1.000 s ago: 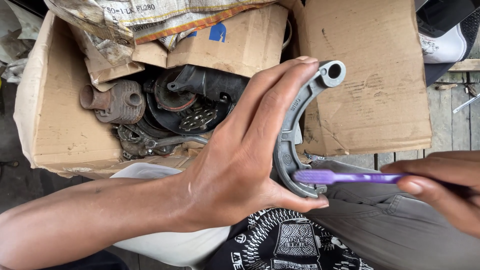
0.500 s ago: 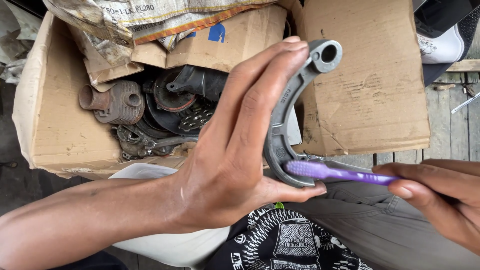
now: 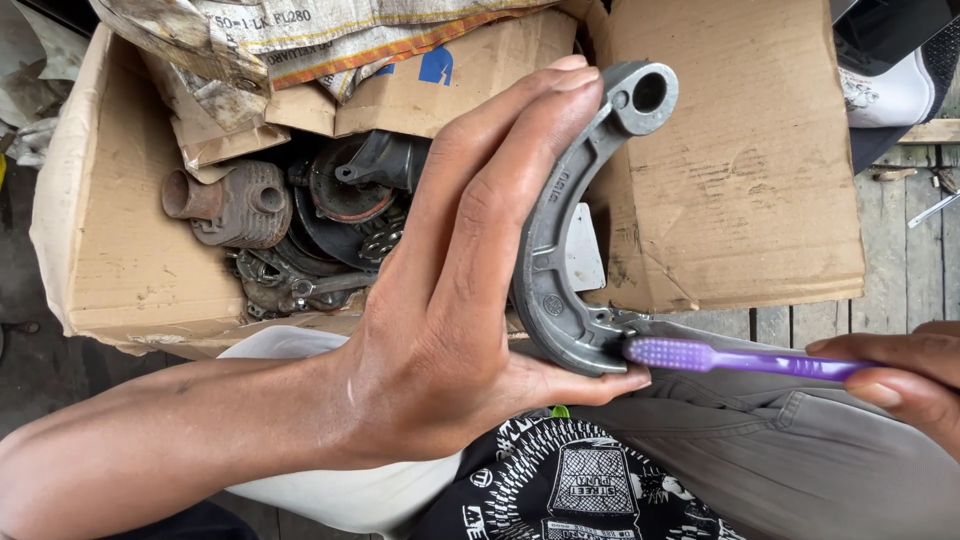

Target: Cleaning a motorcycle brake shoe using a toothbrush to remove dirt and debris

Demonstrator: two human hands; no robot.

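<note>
My left hand point(image 3: 460, 300) grips a curved grey metal brake shoe point(image 3: 570, 230) with a round eye at its top end; the fingers lie along its outer curve and the thumb presses under its lower end. My right hand point(image 3: 900, 375) comes in from the right edge and pinches the handle of a purple toothbrush point(image 3: 740, 358). The bristle head rests against the lower end of the shoe, just above my left thumb. Only part of the right hand shows in the frame.
Behind the hands an open cardboard box point(image 3: 100, 250) holds greasy engine parts point(image 3: 280, 220), with a folded cardboard flap point(image 3: 740, 170) on its right. Printed sacking point(image 3: 330, 30) lies on top. Grey trousers point(image 3: 760, 450), a wooden plank floor point(image 3: 900, 220) and a white shoe point(image 3: 890, 90) are nearby.
The left hand has swung the shoe a little to the left and more upright. The toothbrush head has slid along the shoe's lower end as the right hand shifted.
</note>
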